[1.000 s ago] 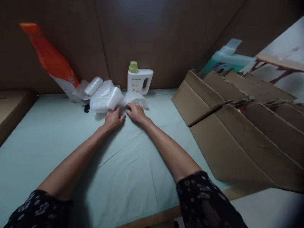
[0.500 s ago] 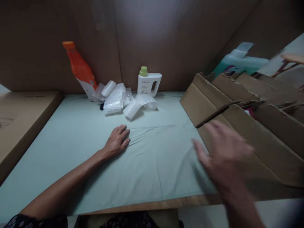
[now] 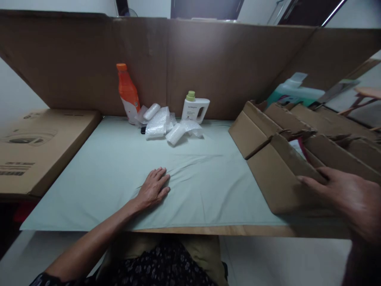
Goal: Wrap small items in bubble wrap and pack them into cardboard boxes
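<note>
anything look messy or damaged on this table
The cardboard box on the right has ragged, torn flap edges. The bubble wrap by the orange bottle lies in a loose heap, and the green cloth is creased by the left hand.

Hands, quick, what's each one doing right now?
Left hand: open, flat on the green cloth, holding nothing.
Right hand: open, fingers on the cardboard box.

A big brown cardboard box (image 3: 279,178) lies tipped on its side at the right end of the worktop (image 3: 119,167). Its flaps hang open. The right hand (image 3: 345,194) rests on its near flap.
</note>
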{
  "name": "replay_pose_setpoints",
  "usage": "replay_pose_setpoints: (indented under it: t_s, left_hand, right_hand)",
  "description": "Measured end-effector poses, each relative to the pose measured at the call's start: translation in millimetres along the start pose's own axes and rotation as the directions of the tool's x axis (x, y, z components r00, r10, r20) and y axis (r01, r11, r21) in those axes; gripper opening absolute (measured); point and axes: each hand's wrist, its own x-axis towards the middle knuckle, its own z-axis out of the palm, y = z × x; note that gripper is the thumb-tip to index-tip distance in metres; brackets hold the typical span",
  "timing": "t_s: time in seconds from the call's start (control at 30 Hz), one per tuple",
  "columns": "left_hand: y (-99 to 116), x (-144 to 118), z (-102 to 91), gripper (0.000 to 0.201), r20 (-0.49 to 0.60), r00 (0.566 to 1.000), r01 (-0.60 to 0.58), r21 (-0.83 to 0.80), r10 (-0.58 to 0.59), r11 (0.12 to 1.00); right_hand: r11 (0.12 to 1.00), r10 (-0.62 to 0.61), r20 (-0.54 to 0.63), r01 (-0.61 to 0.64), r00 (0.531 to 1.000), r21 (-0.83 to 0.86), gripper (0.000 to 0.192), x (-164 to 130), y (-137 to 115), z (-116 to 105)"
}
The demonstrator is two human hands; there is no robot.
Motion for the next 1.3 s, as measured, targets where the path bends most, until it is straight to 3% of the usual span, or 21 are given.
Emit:
replay_pose_setpoints:
  t_s: [0.1,0.17,0.3,0.37,0.43,0.5,0.53,0.67,0.73,0.8,0.87,0.97,1.13,1.3]
  left_hand:
    - [-0.7,-4.4,3.0,0.046,-0.025,0.999,0.019,-0.053,-0.021,0.998]
    - [-1.9,-5.0,4.8,0.046,-0.05,0.998,0.043,-0.111,-0.049,0.993]
    - [-1.2,-10.5,0.9,0.065,-0.1,0.99,0.057,-0.326,-0.094,0.944]
    - [1.8,-18.9,-5.3,0.081,-0.119,0.986,0.053,-0.439,-0.117,0.897]
    - [4.3,-31.5,-11.9,0.093,-0.135,0.977,0.074,-0.514,-0.165,0.855]
    - [4.1,-46.9,-16.1,0.1,-0.142,0.956,0.137,-0.557,-0.256,0.819]
    - [2.6,-54.9,-17.0,0.101,-0.145,0.939,0.176,-0.575,-0.311,0.799]
    - [-7.9,-79.9,-15.1,0.1,-0.179,0.858,0.267,-0.644,-0.481,0.717]
    - [-11.2,-84.1,-14.6,0.095,-0.188,0.828,0.297,-0.652,-0.528,0.698]
    - [-11.1,-81.7,-16.2,0.084,-0.18,0.812,0.34,-0.627,-0.555,0.701]
    - [-8.4,-73.7,-19.8,0.067,-0.158,0.825,0.358,-0.597,-0.543,0.718]
    - [-6.8,-55.2,-25.4,0.045,-0.115,0.852,0.355,-0.591,-0.511,0.724]
    - [-27.3,-20.0,-30.2,0.047,-0.162,0.795,0.361,-0.647,-0.584,0.671]
    - [-44.3,-3.0,-23.8,0.053,-0.214,0.711,0.404,-0.655,-0.67,0.638]
  right_hand:
    - [0.935,-0.148,0.043,0.154,0.988,-0.321,0.039,-4.6,-12.2,-2.3]
    - [0.921,-0.212,0.073,0.224,0.975,-0.32,0.042,-9.2,-36.7,-4.6]
    - [0.921,-0.314,0.184,0.346,0.931,-0.178,0.035,-15.1,-131.7,0.5]
    - [0.9,-0.43,0.197,0.437,0.881,0.011,0.022,-13.4,-188.1,10.8]
    - [0.883,-0.47,0.258,0.449,0.844,0.141,0.014,-8.1,-234.6,22.7]
    - [0.864,-0.496,0.249,0.443,0.832,0.239,0.016,-1.9,-262.1,31.0]
    - [0.863,-0.486,0.209,0.429,0.849,0.266,0.021,-0.1,-267.5,32.9]
    - [0.925,-0.211,0.021,0.193,0.977,0.327,0.052,-12.5,-244.6,37.7]
    - [0.942,-0.079,0.125,0.033,0.989,0.334,0.057,-30.2,-222.0,49.7]
    - [0.949,-0.005,0.335,-0.101,0.942,0.297,0.061,-51.3,-205.5,71.1]
    - [0.935,0.043,0.517,-0.217,0.855,0.282,0.061,-69.5,-200.4,97.7]
    - [0.879,0.073,0.641,-0.353,0.764,0.32,0.048,-78.1,-208.7,135.8]
    - [0.803,0.071,0.634,-0.421,0.77,0.422,0.043,-45.2,-216.0,184.5]
    - [0.721,-0.109,0.625,-0.371,0.773,0.585,0.041,6.1,-180.3,211.0]
